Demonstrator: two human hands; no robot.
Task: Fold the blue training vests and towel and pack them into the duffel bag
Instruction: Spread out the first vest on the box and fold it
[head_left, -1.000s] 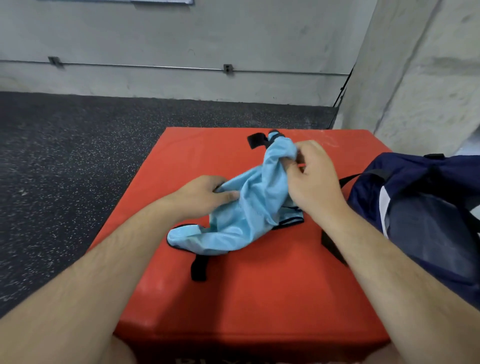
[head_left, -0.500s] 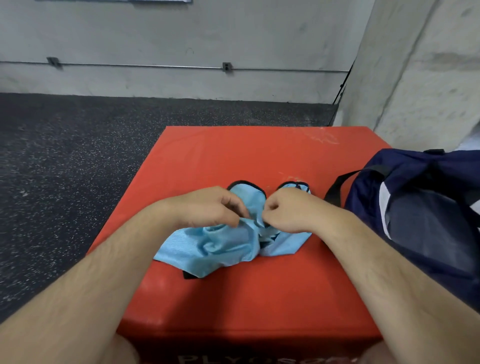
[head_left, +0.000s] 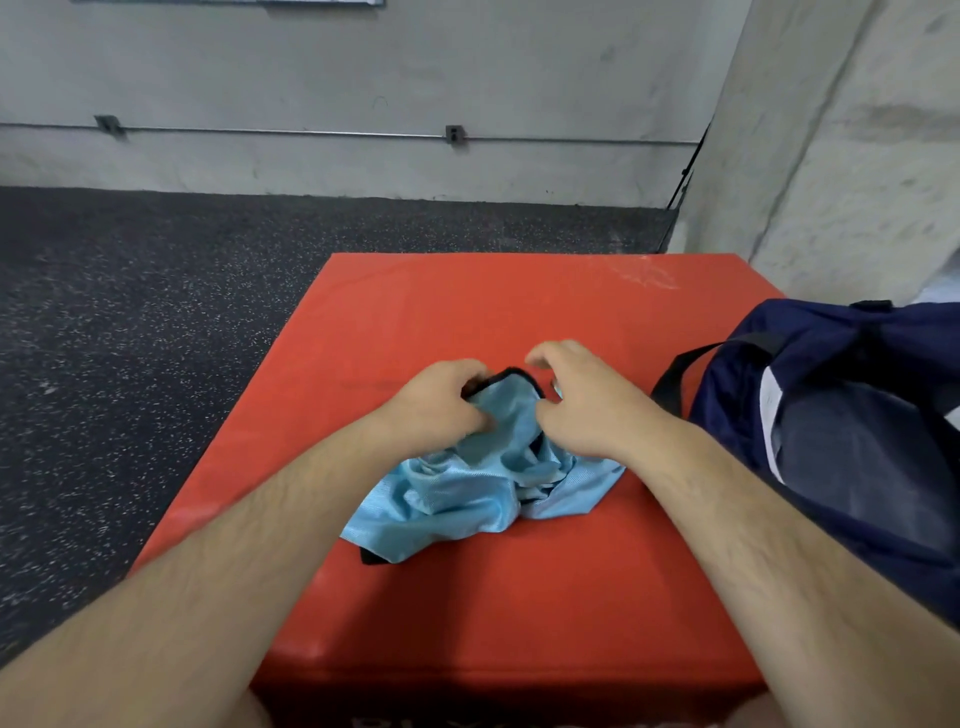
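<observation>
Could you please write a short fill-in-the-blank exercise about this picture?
1. The crumpled light blue vest lies on a box whose colour is ____.
2. The navy duffel bag sits on the person's ____ side.
3. The left hand pinches the vest's ____-coloured trim.
4. The right hand has its fingers spread, so its grip is ____.

Missing words: red; right; black; open
</observation>
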